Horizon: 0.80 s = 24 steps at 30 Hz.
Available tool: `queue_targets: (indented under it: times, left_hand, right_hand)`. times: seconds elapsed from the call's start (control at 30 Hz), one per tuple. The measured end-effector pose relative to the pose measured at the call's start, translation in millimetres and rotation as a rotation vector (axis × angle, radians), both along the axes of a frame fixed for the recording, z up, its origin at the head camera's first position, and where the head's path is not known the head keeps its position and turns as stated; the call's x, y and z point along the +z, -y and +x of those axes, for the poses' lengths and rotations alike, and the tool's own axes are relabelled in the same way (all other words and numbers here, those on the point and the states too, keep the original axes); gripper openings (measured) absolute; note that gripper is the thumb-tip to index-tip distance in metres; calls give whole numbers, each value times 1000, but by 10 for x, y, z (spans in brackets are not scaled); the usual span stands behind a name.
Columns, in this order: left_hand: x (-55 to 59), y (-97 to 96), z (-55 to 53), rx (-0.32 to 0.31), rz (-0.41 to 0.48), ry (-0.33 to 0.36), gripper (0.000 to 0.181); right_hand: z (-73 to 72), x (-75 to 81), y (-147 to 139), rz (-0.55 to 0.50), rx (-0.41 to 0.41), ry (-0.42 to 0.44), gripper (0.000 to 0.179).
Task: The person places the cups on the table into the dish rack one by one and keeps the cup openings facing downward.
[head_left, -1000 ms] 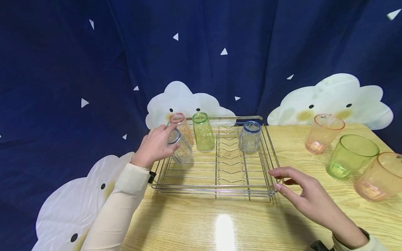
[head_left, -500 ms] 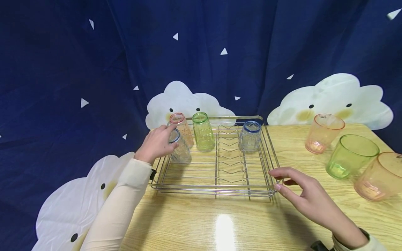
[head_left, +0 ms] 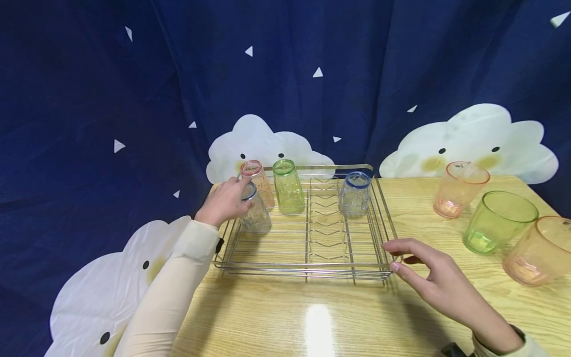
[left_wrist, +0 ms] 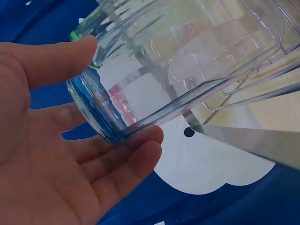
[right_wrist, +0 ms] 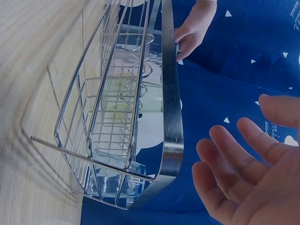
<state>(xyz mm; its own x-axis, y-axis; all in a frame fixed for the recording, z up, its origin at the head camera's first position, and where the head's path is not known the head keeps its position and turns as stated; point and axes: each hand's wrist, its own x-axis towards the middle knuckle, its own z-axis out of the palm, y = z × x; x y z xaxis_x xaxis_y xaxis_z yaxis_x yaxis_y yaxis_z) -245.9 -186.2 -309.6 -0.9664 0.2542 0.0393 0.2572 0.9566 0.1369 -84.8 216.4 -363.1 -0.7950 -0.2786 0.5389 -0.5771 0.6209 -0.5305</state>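
My left hand [head_left: 225,199] holds a clear glass with a blue base [head_left: 256,218] by its top end, at the left side of the wire dish rack [head_left: 285,266]. The left wrist view shows the thumb on one side of the blue base [left_wrist: 96,110] and fingers on the other. This glass stands upside down. Just behind it are an upturned pink glass [head_left: 263,186] and an upturned green glass [head_left: 289,191]. My right hand [head_left: 439,275] is beside the rack's front right corner with fingers loosely bent and nothing in them; the right wrist view shows it apart from the metal rim [right_wrist: 172,117].
Another upturned blue glass [head_left: 355,196] stands at the rack's back right. Right of the rack, on the wooden table [head_left: 267,317], are a pink cup [head_left: 459,191], a green cup [head_left: 499,225] and an orange cup [head_left: 537,255]. A dark blue curtain [head_left: 285,89] hangs behind.
The blue-based glass in my left hand has shifted slightly and stands a little straighter, and the left hand has moved slightly to the right. My right hand has stayed in place.
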Motion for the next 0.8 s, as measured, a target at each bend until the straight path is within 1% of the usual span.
queue_targets:
  times: [0.2,0.4,0.6,0.8]
  left_hand:
    - [-12,-8,-35,16,41,36,69]
    - [-26,-18,-48,4,61,21,66]
    - [-50,-16,-56,18,47,15,60]
    - [-59,-18,-61,32,39,28,59]
  right_hand:
    - [-1,0,2,-2,7,-5,40]
    - [4,-1,-1,-3,6,-8,41]
    - [5,-1,-1,-1,9,2,40]
    - [9,6,-2,0,7,-1,41]
